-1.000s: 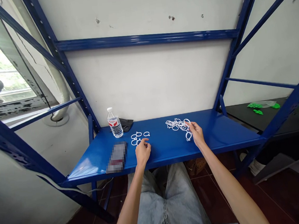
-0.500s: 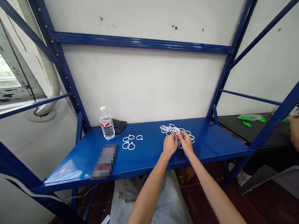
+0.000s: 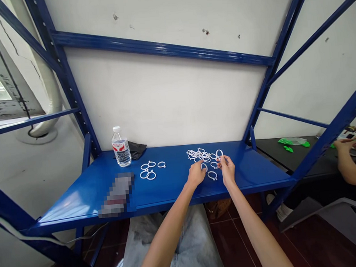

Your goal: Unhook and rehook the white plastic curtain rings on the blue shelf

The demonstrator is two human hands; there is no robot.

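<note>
A tangled heap of white plastic curtain rings point(image 3: 200, 155) lies on the blue steel shelf point(image 3: 254, 166). My left hand point(image 3: 196, 174) is at the heap's near edge, with a single ring point(image 3: 204, 167) pinched at its fingertips. My right hand point(image 3: 227, 168) holds another ring point(image 3: 219, 154) up between its fingers, at the heap's right end. One loose ring point(image 3: 212, 175) rests between my hands. Further left, several separate rings point(image 3: 148, 171) lie apart from the heap.
A water bottle point(image 3: 121, 147) and a black cloth point(image 3: 135, 150) stand against the wall, near a pixelated flat object point(image 3: 116, 194). Blue rack uprights frame the shelf. To the right, a co-worker's hands point(image 3: 348, 147) work at a dark table with green pieces point(image 3: 292, 141).
My hands, together over the heap before, have moved apart, each with a ring at its fingertips. A loose ring now lies between them. The view has shifted slightly left.
</note>
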